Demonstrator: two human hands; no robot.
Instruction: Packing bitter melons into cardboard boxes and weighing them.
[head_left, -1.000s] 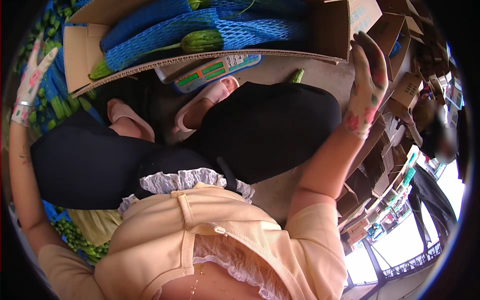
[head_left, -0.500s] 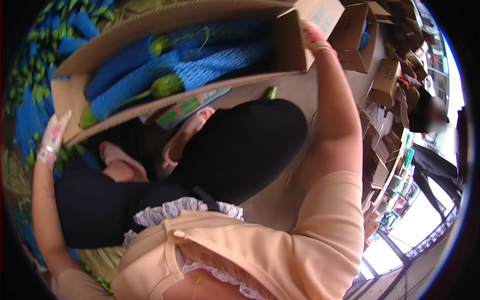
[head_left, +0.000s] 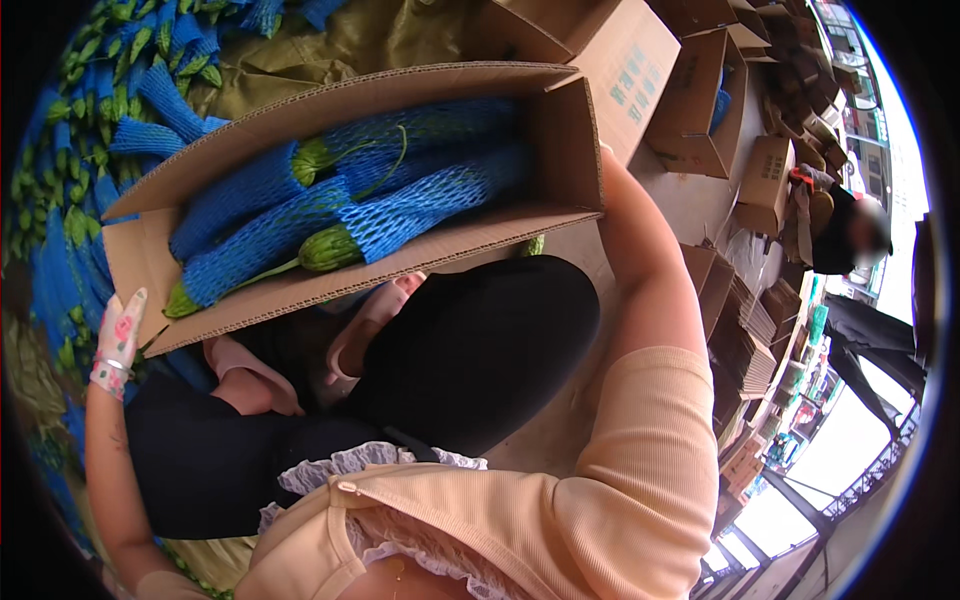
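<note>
An open cardboard box (head_left: 420,92) is held up in front of me, over my feet and knee. Inside lie several long green gourds (head_left: 330,248) in blue foam net sleeves (head_left: 262,250), with stems and bare green ends showing. My left hand (head_left: 120,335), in a white glove with a floral print, grips the box's left end at its near corner. At the right end my right hand (head_left: 608,162) is mostly hidden behind the end panel, its fingers out of sight; the arm reaches up to it and supports that side.
Sleeved gourds (head_left: 150,100) lie heaped at the left on olive-coloured sheeting (head_left: 330,50). Another cardboard box (head_left: 630,80) stands just beyond the held one, and an open carton (head_left: 700,110) is farther right. Flattened cardboard (head_left: 735,320) is stacked at right. Another person (head_left: 845,235) is beyond.
The box has come down and nearer to me with both hands, uncovering the sheeting and a box behind it. My right hand has slipped from view behind the end panel.
</note>
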